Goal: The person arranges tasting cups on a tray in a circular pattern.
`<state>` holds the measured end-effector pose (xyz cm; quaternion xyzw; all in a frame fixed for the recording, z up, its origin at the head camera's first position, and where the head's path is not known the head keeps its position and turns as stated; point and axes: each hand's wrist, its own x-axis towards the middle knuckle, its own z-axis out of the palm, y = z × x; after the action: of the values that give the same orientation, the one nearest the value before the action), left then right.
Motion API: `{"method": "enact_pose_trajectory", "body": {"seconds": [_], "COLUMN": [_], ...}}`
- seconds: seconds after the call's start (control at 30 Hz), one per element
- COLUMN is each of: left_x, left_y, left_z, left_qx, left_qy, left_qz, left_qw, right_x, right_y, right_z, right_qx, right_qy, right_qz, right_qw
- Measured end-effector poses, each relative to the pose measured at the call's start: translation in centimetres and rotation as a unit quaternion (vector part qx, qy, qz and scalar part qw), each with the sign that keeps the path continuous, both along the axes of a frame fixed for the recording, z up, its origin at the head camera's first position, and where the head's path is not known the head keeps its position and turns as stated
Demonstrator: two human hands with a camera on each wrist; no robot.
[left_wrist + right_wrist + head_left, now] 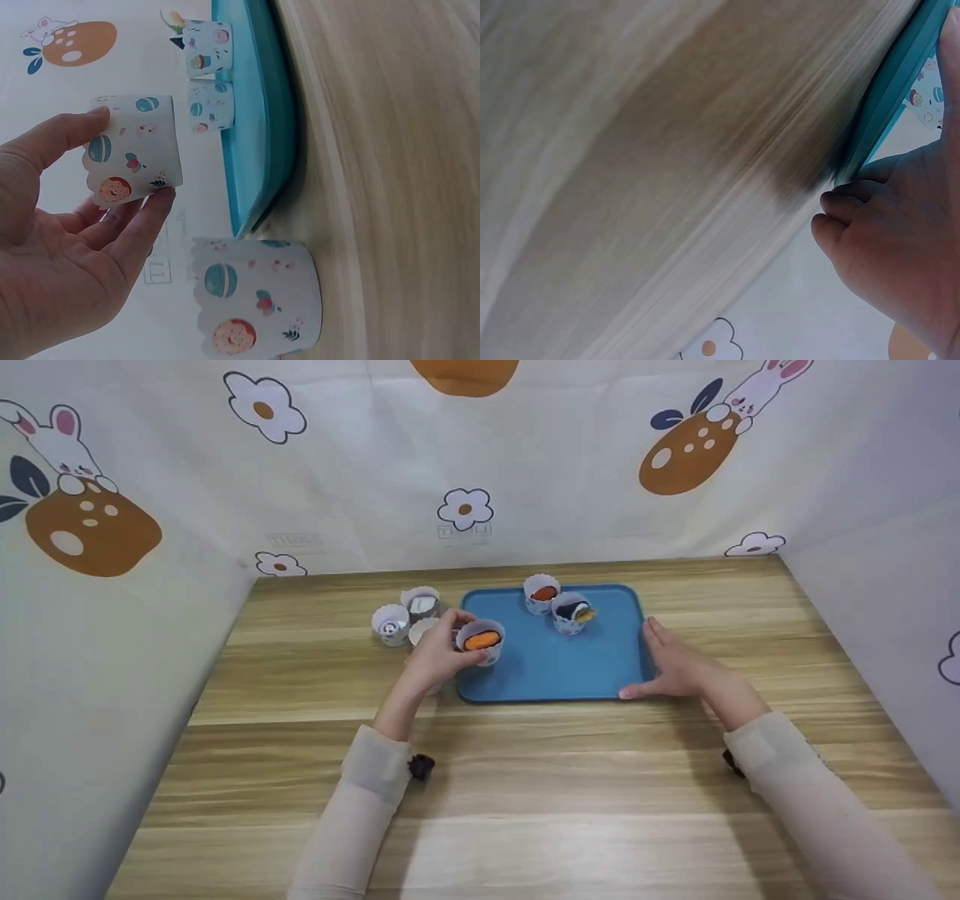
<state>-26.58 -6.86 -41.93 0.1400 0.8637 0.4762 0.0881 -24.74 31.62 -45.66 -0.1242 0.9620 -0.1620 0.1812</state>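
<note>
The left hand (437, 656) pinches a paper cup with an orange filling (481, 641) between thumb and curled fingers, holding it over the left edge of the blue tray (555, 671), just left of the frame's centre in the head view. The left wrist view shows what the head view hides: the thumb (64, 135) lies along the cup's upper side and a fingertip (154, 206) presses its lower side, with the printed cup wall (139, 157) clear of the table. The right hand (675, 667) lies with fingers straight and together along the tray's right edge, the thumb at its near right corner; the right wrist view shows the fingertips (840, 217) touching the tray rim (889, 97). On the tray's far part stand two more filled cups (541, 593) (571, 612), close together. Left of the tray on the wooden table (525, 780) stands a cluster of cups (405, 619); one (255, 296) appears at the bottom of the left wrist view beside the tray's edge.
</note>
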Motion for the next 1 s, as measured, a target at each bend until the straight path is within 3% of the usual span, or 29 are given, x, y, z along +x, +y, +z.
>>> {"method": "enact_pose_trajectory", "body": {"seconds": [0.73,1.0], "left_x": [-0.4,-0.6], "left_y": [5.7,8.1], "left_z": [-1.9,-2.6], "left_qx": [-0.015,-0.033], "left_qy": [-0.001,-0.024], "left_qz": [-0.028,-0.033], "left_qw": [0.9995,0.9986], "right_x": [-0.1,0.0], "right_y": [0.1,0.0], "right_z": [-0.1,0.0], "right_qx": [-0.002,0.003], "right_qy": [-0.004,-0.006], "right_qz": [-0.002,-0.004], "right_qw": [1.000,1.000]}}
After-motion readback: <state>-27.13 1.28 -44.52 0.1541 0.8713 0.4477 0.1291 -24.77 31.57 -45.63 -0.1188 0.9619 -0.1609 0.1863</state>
